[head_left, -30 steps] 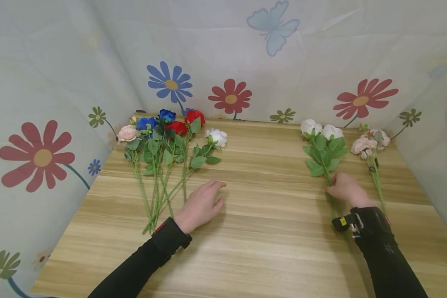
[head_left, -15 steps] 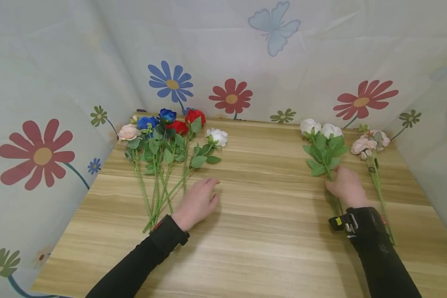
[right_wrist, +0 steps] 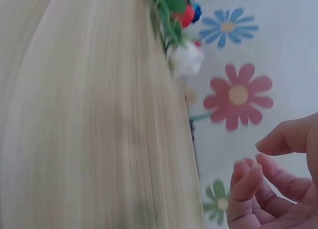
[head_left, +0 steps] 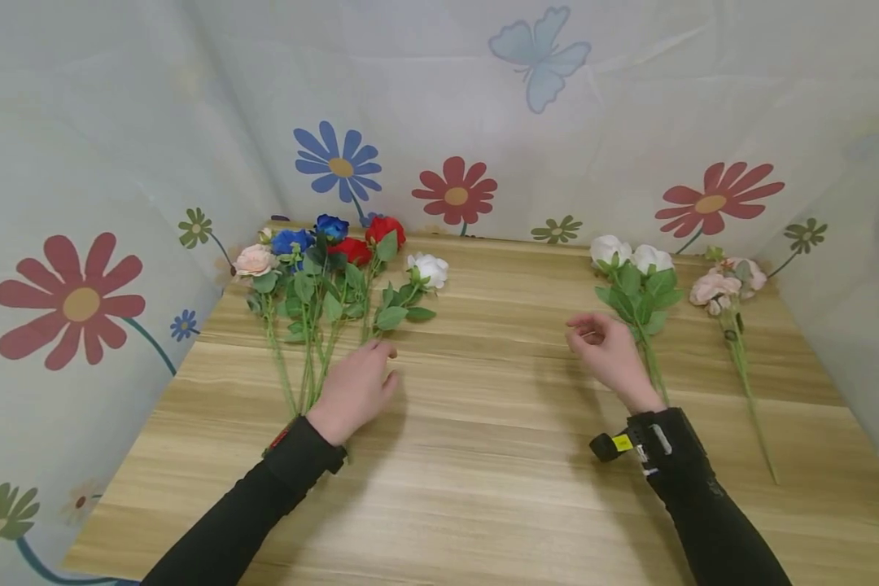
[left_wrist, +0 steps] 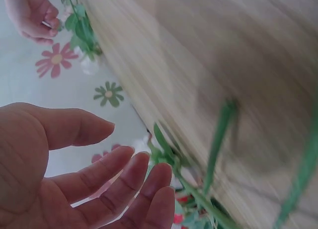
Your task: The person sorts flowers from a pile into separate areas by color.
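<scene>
In the head view my left hand (head_left: pixel 355 387) hovers over the stems (head_left: pixel 309 358) of the left flower group, palm turned inward. Its thumb and fingers stand apart with nothing between them in the left wrist view. That group holds a pink rose (head_left: pixel 255 261), blue roses (head_left: pixel 290 242), red roses (head_left: pixel 386 232) and a white rose (head_left: pixel 430 271). My right hand (head_left: pixel 610 352), fingers loosely curled and holding nothing, is just left of two white roses (head_left: pixel 652 259). Part of their green stems passes behind this hand and wrist.
Pink flowers (head_left: pixel 716 289) lie at the far right, stems toward me. All rest on a wood-grain table (head_left: pixel 498 488). Behind and beside it hangs a pale cloth (head_left: pixel 439 89) printed with flowers and a butterfly.
My right hand has let go of the white roses' stems and moved left, away from them. The left hand has drifted left and slightly nearer, over the left stems. The flowers lie as before.
</scene>
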Demonstrator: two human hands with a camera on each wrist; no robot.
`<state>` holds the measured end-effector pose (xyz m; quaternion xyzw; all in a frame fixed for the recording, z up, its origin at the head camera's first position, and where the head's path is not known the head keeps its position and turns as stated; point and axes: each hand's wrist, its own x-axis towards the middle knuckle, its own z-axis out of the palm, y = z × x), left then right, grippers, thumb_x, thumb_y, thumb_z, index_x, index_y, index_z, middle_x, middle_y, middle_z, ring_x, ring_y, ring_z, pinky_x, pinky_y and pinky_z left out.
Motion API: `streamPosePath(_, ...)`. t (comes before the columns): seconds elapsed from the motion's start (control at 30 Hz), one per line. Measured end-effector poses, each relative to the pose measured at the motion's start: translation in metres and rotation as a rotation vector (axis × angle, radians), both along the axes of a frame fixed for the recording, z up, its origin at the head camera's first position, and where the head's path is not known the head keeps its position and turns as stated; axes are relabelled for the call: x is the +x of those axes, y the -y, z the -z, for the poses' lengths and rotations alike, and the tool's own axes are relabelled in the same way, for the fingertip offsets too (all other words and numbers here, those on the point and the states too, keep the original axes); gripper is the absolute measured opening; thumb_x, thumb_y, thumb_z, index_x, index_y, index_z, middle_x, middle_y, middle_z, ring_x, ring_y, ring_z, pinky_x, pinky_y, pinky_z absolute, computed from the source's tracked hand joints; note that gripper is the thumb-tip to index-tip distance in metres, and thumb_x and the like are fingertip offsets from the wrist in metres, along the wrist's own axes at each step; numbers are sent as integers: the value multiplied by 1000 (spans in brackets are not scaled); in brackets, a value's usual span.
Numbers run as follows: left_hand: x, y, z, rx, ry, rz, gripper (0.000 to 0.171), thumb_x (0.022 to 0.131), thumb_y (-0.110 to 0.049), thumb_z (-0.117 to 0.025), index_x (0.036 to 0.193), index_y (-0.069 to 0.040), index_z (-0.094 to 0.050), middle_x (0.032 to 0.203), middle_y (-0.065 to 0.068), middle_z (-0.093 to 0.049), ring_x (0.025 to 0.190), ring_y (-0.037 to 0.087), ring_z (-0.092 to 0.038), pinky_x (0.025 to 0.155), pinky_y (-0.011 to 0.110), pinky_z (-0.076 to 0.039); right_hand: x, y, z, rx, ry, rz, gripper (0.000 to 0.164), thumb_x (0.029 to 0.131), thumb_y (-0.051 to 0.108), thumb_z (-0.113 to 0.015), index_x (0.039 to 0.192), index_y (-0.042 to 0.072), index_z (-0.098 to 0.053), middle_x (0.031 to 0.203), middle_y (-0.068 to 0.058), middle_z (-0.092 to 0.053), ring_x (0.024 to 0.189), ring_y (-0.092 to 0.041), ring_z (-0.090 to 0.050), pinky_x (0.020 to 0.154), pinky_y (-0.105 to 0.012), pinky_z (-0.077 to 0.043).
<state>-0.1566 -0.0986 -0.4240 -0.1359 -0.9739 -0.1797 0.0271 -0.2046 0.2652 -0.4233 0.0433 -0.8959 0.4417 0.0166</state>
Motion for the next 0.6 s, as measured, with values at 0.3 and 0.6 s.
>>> streamPosePath(0.3,0,34,-11,-31,40,-83,30,97,-17,-65,122,-1,-67,119,21,-68,84,33,-69,61,41,-54,-1,61,1,-447,209,-66,35,101,10,-56,129,-11,-51,96,2,-64,85,-4,-63,78,-19,-55)
streamPosePath(0.6,3,50,-12,-32,60,-115,27,96,-18,-66,116,1,-67,103,18,-70,69,26,-61,57,36,-48,4,104,3,-764,389,-93,26,103,11,-52,127,1,-51,98,3,-64,87,-8,-63,80,-18,-54)
